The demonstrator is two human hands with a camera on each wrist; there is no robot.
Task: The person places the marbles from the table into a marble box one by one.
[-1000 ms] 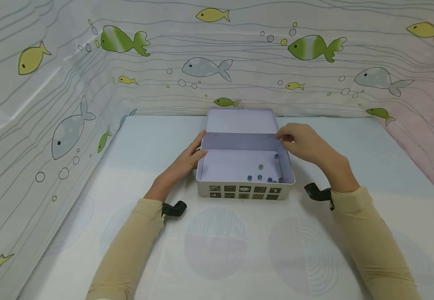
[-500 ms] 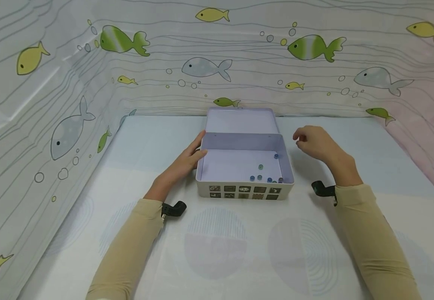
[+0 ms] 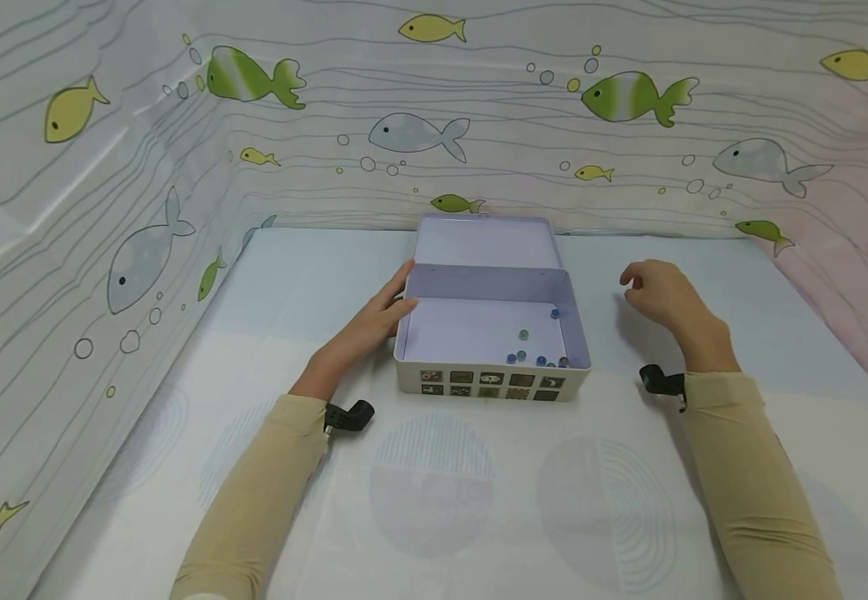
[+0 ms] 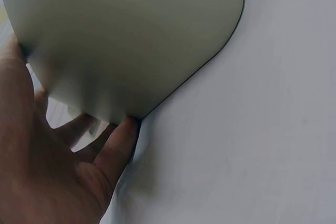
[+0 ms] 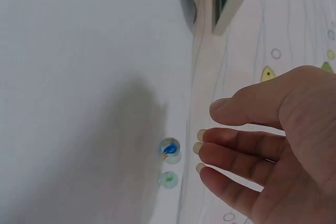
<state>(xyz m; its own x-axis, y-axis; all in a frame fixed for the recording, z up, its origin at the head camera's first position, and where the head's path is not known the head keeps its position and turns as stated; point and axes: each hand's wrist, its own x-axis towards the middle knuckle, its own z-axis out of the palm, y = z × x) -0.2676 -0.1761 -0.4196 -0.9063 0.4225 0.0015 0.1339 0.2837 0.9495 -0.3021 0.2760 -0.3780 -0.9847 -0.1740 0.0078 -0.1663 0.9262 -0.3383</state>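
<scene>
White cloth printed with green, yellow and grey fish lines the upper frame, above a pale table covering with faint circles. At centre-left, the person's left hand holds the side of an oblong, cream-and-lilac box, thumb at the rim and fingers against the outside near the rear corner, presumably to stop it sliding. The matching flat lid leans back at the rear, leaving the inside accessible. About seven small, round glass marbles lie in the box's right half, most of them near its front right corner; perhaps they have rolled there. At centre-right, the right hand hangs over the table, fingers loosely bent, thumb apart from them, nothing visible between. Its lowered pose suggests a reach towards the loose glass marbles seen left of the fingertips in the right wrist view, two or three in number. These look clear, one with a blue and orange swirl, another pale green; those in the box show blue or greenish.
</scene>
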